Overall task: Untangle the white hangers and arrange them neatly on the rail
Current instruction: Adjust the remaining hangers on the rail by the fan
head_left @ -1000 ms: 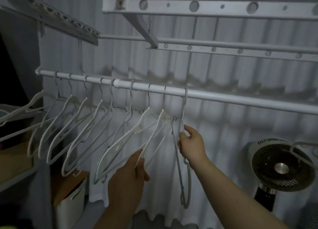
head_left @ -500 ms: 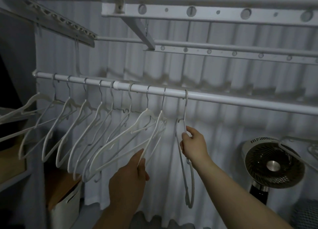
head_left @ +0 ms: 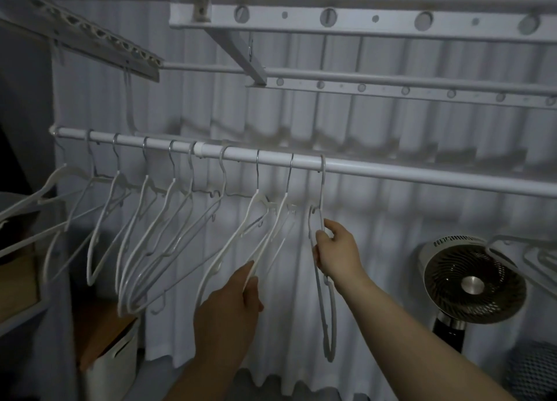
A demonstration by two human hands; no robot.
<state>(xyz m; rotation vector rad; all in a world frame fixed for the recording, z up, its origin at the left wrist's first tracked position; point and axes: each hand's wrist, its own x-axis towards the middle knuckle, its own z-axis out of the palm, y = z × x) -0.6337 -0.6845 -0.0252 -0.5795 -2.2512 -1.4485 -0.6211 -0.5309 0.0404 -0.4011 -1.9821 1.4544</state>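
Note:
Several white hangers (head_left: 144, 238) hang in a row on the white rail (head_left: 391, 171), most of them swung out to the left. My left hand (head_left: 229, 313) pinches the lower arm of the second hanger from the right (head_left: 271, 229). My right hand (head_left: 337, 253) grips the rightmost hanger (head_left: 327, 316) just below its neck; that hanger hangs edge-on, straight down. The hooks sit spaced along the rail's left half.
A round fan (head_left: 473, 283) stands at the lower right, with more white hangers (head_left: 530, 259) beside it. A white bin (head_left: 111, 358) and a shelf (head_left: 21, 280) are at the lower left. Drying-rack bars (head_left: 361, 18) run overhead before a white curtain.
The hangers in the row have swung a little further left. Both hands keep their holds, and the view has shifted slightly.

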